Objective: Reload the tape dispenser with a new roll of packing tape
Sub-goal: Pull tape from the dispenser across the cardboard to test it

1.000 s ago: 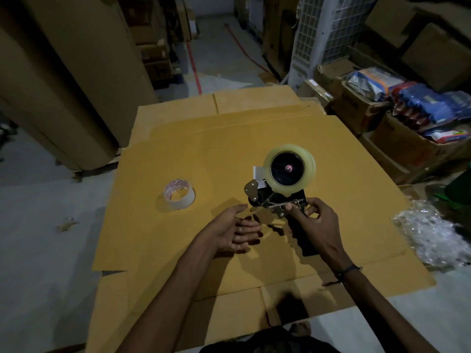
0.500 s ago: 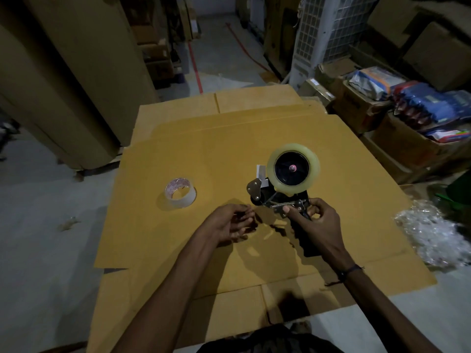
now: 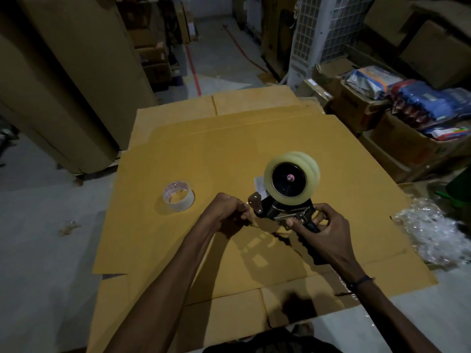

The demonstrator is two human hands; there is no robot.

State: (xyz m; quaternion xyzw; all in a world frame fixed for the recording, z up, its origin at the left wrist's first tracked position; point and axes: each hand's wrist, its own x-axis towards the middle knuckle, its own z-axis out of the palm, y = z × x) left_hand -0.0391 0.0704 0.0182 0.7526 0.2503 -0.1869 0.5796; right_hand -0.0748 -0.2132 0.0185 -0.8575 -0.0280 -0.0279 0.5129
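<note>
— Head view first, then: what have your hands got?

— My right hand (image 3: 323, 230) is closed round the handle of the tape dispenser (image 3: 283, 212), thumb laid over the metal frame, holding it up off the cardboard sheet (image 3: 229, 154); my left hand (image 3: 226, 212) is curled just beside the dispenser's front plate, fingertips pinched together; I take it they pinch the loose tape end, but the film is too faint to tell.

— How far along are you?

— The new roll (image 3: 291, 178) already sits on the hub, so the mounting looks done; threading the end past the roller and the cutter is, I judge, what remains; the old roll (image 3: 178, 197), nearly spent, lies flat on the cardboard well to the left.

— Which way does it point?

— Its long axis runs from the handle in my right palm up to the roll; the roll's open face looks back at me; the front plate points left, toward my left hand.
</note>
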